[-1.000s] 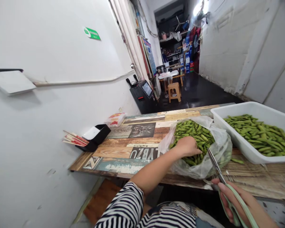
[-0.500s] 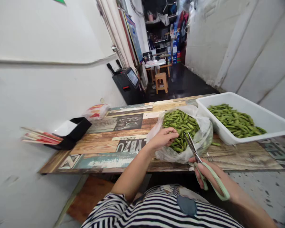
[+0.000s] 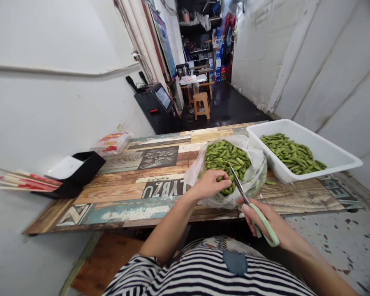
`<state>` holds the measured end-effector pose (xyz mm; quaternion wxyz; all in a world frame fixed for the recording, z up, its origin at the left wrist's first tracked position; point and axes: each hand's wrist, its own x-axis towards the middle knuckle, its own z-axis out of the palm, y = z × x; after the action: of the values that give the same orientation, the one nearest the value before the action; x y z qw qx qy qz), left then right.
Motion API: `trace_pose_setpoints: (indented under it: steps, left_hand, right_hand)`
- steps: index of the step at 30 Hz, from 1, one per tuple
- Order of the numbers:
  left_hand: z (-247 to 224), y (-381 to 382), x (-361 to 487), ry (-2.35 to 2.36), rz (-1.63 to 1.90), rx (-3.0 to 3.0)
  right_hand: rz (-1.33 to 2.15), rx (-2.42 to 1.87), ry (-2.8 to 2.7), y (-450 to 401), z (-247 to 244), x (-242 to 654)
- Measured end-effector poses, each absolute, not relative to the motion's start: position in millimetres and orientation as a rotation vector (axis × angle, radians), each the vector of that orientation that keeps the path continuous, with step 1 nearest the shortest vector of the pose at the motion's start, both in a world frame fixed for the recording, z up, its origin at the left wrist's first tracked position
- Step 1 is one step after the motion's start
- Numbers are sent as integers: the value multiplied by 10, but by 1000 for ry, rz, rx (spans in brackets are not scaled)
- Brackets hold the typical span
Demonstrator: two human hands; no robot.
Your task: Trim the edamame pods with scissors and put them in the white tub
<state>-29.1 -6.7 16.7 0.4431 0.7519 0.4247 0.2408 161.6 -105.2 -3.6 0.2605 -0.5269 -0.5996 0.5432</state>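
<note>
My left hand (image 3: 210, 184) is over the near-left side of a clear plastic bag (image 3: 255, 176) full of green edamame pods (image 3: 226, 156). Its fingers are pinched together at an edamame pod, mostly hidden by the fingers. My right hand (image 3: 267, 216) grips scissors (image 3: 242, 193) with pale green handles. The blades point up and left, nearly closed, their tips close to my left fingertips. Right of the bag stands a white plastic tub (image 3: 336, 158) holding more edamame pods (image 3: 291, 154).
The table (image 3: 163, 172) has a patchwork wood print. On its left are a black holder (image 3: 88, 164) with chopsticks (image 3: 27, 181) and a red-and-white plastic packet (image 3: 111, 143). Loose pods (image 3: 270, 182) lie between bag and tub. Beyond stand a black touchscreen machine (image 3: 156, 105) and a stool (image 3: 201, 105).
The view has shifted, so the scene sits further left. The scissors' blades have come closer together and nearer my left fingertips. My left hand stays over the bag.
</note>
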Motion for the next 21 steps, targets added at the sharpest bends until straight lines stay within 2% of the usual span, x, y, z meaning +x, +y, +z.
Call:
trace_pose_setpoints:
  steps: [7,12,21]
  left_hand:
    - [69,-35,-267,1028,561,1452]
    - [53,-9,-226,860,749,1099]
    - [-14,-187,25,745,966,863]
  right_hand:
    - [1507,-1496,-1471,-998,-221,1580]
    - [1581,-1329,-1429,-1010,-247,1587]
    - [1505,-1286,-1516,-1040,-221,1541]
